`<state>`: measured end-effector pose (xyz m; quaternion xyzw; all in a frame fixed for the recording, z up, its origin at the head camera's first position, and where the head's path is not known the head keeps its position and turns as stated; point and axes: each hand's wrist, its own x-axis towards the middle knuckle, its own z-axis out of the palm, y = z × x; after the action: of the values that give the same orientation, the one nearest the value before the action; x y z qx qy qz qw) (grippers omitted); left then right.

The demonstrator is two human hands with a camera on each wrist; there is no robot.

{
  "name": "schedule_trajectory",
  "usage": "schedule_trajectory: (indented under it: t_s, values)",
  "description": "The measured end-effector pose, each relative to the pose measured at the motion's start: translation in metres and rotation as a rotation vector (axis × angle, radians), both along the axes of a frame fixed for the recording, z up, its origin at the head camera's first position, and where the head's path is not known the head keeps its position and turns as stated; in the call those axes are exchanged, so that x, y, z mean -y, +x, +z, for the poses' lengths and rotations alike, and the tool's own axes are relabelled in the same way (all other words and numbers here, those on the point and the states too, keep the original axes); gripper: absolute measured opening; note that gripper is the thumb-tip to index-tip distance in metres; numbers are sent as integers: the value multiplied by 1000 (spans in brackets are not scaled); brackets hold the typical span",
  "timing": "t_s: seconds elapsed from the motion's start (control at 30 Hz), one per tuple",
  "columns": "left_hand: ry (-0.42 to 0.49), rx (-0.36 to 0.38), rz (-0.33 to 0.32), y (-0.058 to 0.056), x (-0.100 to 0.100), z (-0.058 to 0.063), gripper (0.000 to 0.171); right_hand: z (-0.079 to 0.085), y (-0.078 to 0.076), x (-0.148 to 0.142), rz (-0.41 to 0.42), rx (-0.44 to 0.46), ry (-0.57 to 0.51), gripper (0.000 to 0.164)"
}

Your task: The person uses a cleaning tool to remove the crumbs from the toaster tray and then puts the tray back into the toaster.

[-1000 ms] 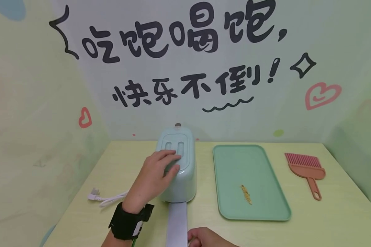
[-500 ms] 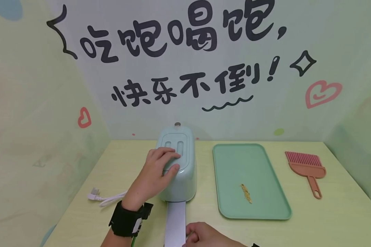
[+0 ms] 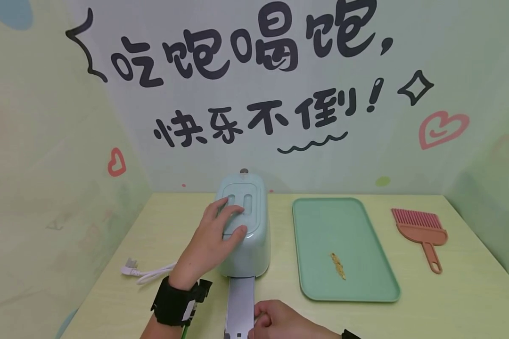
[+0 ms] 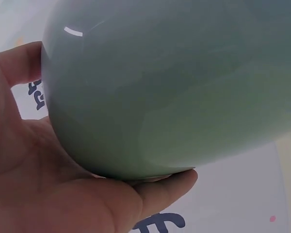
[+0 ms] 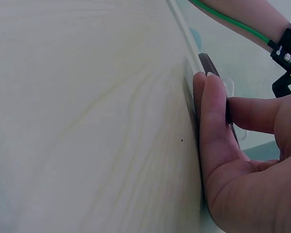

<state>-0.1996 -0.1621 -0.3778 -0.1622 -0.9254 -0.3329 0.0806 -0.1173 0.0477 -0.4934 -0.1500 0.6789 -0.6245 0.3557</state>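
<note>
A light blue toaster (image 3: pixel 250 256) stands on the table, its lid marked with two long recesses. My left hand (image 3: pixel 212 242) rests on top of it, fingers spread over the lid and thumb on the near right corner. In the left wrist view that hand (image 4: pixel 63 194) cups the toaster's rounded body (image 4: pixel 160 97). From the toaster's near end sticks out a flat grey crumb tray (image 3: pixel 241 301). My right hand (image 3: pixel 286 321) pinches its outer end from the right side. In the right wrist view, thumb and fingers (image 5: pixel 216 116) hold the dark end piece.
A green serving tray (image 3: pixel 335 221) lies to the right, with a small line of crumbs (image 3: pixel 338 266) on it. Farther right is an orange dustpan-shaped brush (image 3: pixel 422 235). A white power cord with plug (image 3: pixel 129 268) lies left. The wall (image 3: pixel 195 165) rises behind the table.
My right hand has moved slightly forward with the crumb tray, and more of the tray's outer end shows. The left hand's fingers have shifted and spread a little on the lid.
</note>
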Motion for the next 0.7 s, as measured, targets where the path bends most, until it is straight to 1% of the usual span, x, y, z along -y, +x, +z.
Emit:
schedule_trajectory:
  t_s: [0.07, 0.27, 0.37, 0.5, 0.7]
  values:
    - [8, 24, -1, 0, 1, 1, 44, 0, -1, 0, -5, -14, 3, 12]
    - [41, 78, 5, 0, 3, -1, 51, -1, -7, 3, -12, -60, 6, 13]
    - [48, 80, 6, 0, 4, -1, 63, -2, -8, 4, -31, -63, 0, 15]
    - [52, 75, 6, 1, 5, -1, 75, -3, -10, 5, -68, -40, -4, 16]
    - [41, 67, 10, 0, 4, -2, 64, -6, -15, 9, -95, -29, -39, 13]
